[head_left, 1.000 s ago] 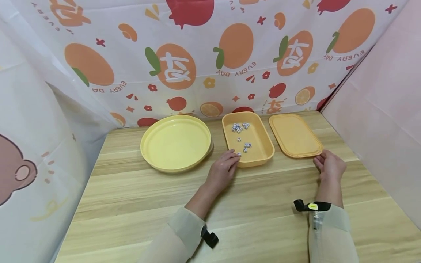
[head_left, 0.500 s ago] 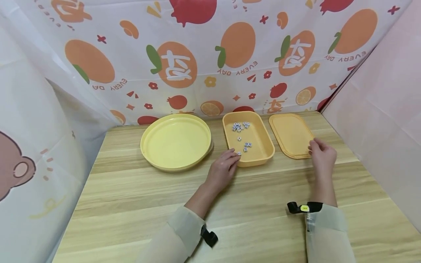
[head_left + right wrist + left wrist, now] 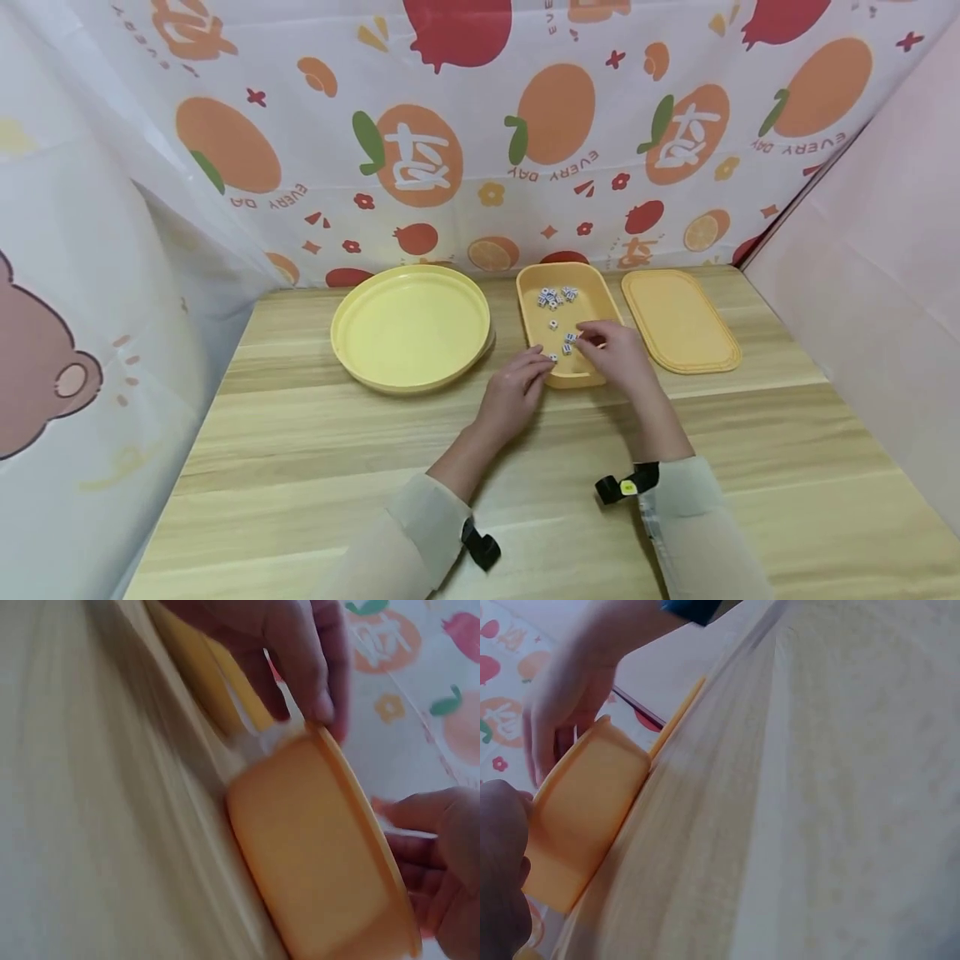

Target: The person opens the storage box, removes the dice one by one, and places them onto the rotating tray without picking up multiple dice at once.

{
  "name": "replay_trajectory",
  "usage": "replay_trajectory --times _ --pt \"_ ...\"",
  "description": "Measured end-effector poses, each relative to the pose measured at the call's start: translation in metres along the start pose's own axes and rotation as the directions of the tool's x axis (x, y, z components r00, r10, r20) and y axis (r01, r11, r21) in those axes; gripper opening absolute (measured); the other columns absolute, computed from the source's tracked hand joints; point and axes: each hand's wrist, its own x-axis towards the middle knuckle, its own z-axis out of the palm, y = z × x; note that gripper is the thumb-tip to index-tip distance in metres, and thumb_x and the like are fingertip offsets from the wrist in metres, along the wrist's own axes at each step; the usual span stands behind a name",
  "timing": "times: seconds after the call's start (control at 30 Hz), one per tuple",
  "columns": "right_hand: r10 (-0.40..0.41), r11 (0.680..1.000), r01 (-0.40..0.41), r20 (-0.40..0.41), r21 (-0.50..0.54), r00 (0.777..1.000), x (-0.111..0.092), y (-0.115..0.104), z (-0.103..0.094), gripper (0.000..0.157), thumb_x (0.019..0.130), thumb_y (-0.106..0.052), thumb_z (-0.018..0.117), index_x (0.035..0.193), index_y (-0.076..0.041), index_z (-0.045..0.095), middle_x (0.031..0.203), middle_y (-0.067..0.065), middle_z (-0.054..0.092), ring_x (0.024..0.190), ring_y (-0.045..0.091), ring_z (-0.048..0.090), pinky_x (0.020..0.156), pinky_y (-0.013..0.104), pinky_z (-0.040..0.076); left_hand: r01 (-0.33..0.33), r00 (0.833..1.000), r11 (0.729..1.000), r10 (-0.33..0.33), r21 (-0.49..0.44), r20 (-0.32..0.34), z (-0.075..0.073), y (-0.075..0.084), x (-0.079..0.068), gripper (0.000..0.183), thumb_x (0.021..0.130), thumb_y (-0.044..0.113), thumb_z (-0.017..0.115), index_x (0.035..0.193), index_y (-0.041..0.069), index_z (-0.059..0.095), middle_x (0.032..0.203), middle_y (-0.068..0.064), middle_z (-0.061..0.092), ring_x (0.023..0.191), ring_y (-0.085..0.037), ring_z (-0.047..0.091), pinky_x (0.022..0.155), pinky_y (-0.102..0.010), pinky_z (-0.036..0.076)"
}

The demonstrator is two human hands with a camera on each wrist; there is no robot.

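Observation:
An orange plastic box (image 3: 576,381) holds several small white dice (image 3: 551,296), most clustered at its far end. My left hand (image 3: 517,387) grips the near-left corner of its rim; in the right wrist view, the thumb and fingers of this left hand (image 3: 296,656) straddle the rim. My right hand (image 3: 618,358) reaches over the right side into the box, thumb and forefinger apart right at a few dice (image 3: 567,343). In the left wrist view, the right hand's fingers (image 3: 544,742) dip behind the box wall (image 3: 585,817). A single die (image 3: 553,357) lies beside the left fingertips.
A round yellow tray (image 3: 411,333) stands left of the box. The flat orange lid (image 3: 681,321) lies to its right on the wooden table (image 3: 555,517). Behind them hangs a fruit-print curtain (image 3: 487,150).
My right hand has left the lid's near-right edge and moved left into the box, over the dice. The left hand stays on the box corner. The head view has shifted slightly.

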Motion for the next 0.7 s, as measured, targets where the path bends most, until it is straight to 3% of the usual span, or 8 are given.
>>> replay_trajectory --times 0.13,0.23,0.4,0.7 --pt "0.032 0.993 -0.005 0.219 -0.121 0.975 0.012 -0.010 0.012 0.032 0.089 -0.018 0.071 0.116 -0.001 0.071 0.094 0.010 0.073 0.086 0.023 0.067 0.078 0.041 0.057 -0.009 1.000 1.000 0.009 -0.004 -0.013 -0.001 0.000 -0.001 0.016 0.094 0.006 0.065 0.105 0.003 0.075 0.112 -0.005 0.073 0.125 -0.020 0.060 0.110 -0.025 0.042" --pt "0.108 0.979 -0.048 0.310 -0.196 0.945 0.015 -0.013 0.018 0.032 0.088 -0.021 0.071 0.115 -0.004 0.072 0.094 0.008 0.072 0.084 0.020 0.065 0.076 0.038 0.055 -0.032 0.999 0.999 0.032 0.000 -0.015 -0.001 0.001 -0.002 0.015 0.093 0.005 0.066 0.105 0.003 0.076 0.113 -0.006 0.073 0.124 -0.021 0.060 0.109 -0.024 0.042" --pt "0.198 0.965 -0.117 0.363 -0.234 0.911 0.020 -0.017 0.024 0.031 0.085 -0.022 0.071 0.112 -0.006 0.074 0.094 0.008 0.071 0.084 0.021 0.063 0.074 0.037 0.053 -0.040 0.999 0.999 0.040 0.013 -0.029 0.000 0.001 -0.005 0.014 0.092 0.004 0.067 0.102 0.003 0.076 0.112 -0.006 0.073 0.123 -0.021 0.061 0.109 -0.023 0.043" --pt "0.219 0.958 -0.111 0.426 -0.263 0.878 0.031 -0.024 0.032 0.018 0.086 -0.018 0.071 0.098 -0.007 0.078 0.099 0.008 0.074 0.088 0.022 0.065 0.078 0.037 0.054 -0.034 0.999 0.999 0.034 0.020 -0.027 -0.002 0.000 -0.006 0.013 0.093 0.006 0.067 0.102 0.005 0.076 0.113 -0.008 0.073 0.123 -0.019 0.062 0.107 -0.026 0.046"
